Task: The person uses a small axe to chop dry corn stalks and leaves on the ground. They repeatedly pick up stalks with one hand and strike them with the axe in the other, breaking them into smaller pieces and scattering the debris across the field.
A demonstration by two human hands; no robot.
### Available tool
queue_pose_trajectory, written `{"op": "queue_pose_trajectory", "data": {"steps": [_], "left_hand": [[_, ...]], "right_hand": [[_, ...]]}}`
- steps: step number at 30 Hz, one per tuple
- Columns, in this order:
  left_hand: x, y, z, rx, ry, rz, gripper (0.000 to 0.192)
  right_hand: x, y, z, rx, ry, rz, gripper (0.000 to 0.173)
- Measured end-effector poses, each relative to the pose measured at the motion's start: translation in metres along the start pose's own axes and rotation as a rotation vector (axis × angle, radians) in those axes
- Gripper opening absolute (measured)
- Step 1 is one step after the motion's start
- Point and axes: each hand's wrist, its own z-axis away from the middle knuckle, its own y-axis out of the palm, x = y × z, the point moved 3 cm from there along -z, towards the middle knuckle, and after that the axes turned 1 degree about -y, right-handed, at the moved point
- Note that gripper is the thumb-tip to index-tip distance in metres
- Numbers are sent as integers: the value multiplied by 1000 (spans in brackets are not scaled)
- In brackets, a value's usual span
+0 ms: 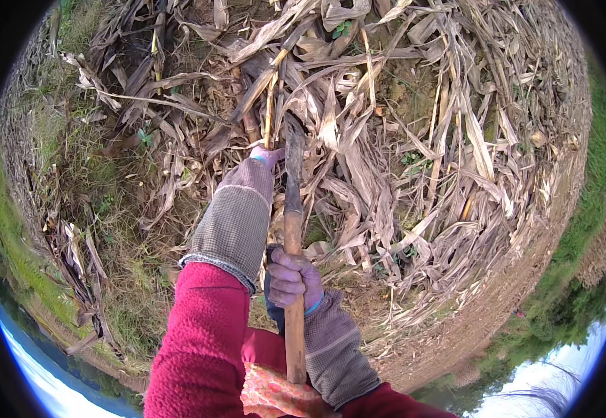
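Observation:
My right hand point(293, 279), in a soiled purple glove, is closed around the wooden handle of a bladed hand tool point(292, 230). Its dark, slightly curved metal blade points away from me, among dry corn leaves. Just left of the blade is my left hand point(267, 155), gloved as well and reaching down to the base of a dry yellowish corn stalk point(270, 112). The forearm and sleeve hide part of that hand, so its hold on the stalk cannot be made out. Grey checked oversleeves cover both forearms.
Dried corn stalks and leaves point(355, 172) lie thickly ahead and to the right. Grass and weeds point(120, 230) grow on the left, beside a clump of dark, withered stalks point(75, 271). Bare soil point(454, 345) shows at the lower right, with green bushes beyond.

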Motion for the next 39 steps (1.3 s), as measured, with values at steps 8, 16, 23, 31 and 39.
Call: {"op": "queue_pose_trajectory", "data": {"steps": [8,16,23,31,39], "left_hand": [[33,-36,50,-73,217,246,31],[112,-14,65,38,-133,1059,37],[83,-122,69,-194,339,226,41],[-40,-289,359,-345,572,-621,40],[65,-314,449,-486,529,-863,36]], "right_hand": [[-15,-13,6,-30,17,66,12],[-31,-79,51,-255,35,456,13],[-158,-84,76,-348,4,487,19],[-239,-84,162,-171,-107,235,26],[-163,-119,187,-434,107,405,21]]}}
